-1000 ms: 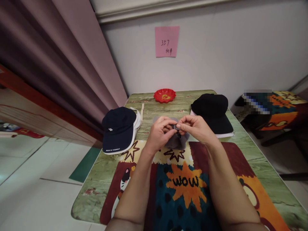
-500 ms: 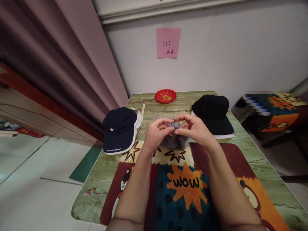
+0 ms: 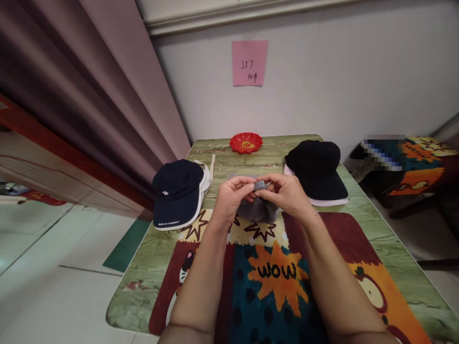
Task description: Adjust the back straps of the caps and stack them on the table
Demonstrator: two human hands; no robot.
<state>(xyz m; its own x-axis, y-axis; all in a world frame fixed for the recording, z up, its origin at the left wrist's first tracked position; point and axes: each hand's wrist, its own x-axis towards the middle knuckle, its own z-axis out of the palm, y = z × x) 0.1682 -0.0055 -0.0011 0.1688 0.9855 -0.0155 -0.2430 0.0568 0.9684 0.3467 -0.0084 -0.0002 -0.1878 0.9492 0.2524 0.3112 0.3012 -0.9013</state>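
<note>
A grey fabric item that looks like a cap (image 3: 256, 211) rests at the far edge of the patterned mat, partly hidden under my hands. My left hand (image 3: 234, 193) pinches one end of its small grey strap (image 3: 259, 185) between thumb and finger. From the other side my right hand (image 3: 285, 192) pinches the same strap, close to my left fingertips. A dark navy cap (image 3: 179, 191) with a white brim edge lies to the left, and a black cap (image 3: 315, 167) over something pale pink lies to the right.
A red scalloped dish (image 3: 245, 143) stands at the back of the green table (image 3: 134, 282). The colourful mat (image 3: 272, 286) covers the near middle. A pink note (image 3: 249, 63) is on the wall. Beyond the right edge is a stool with a patterned cover (image 3: 421, 162).
My fingers have closed in on the small strap, and my right fingers have come down onto it. The strap now sits tilted between the fingertips. The caps and dish have not moved.
</note>
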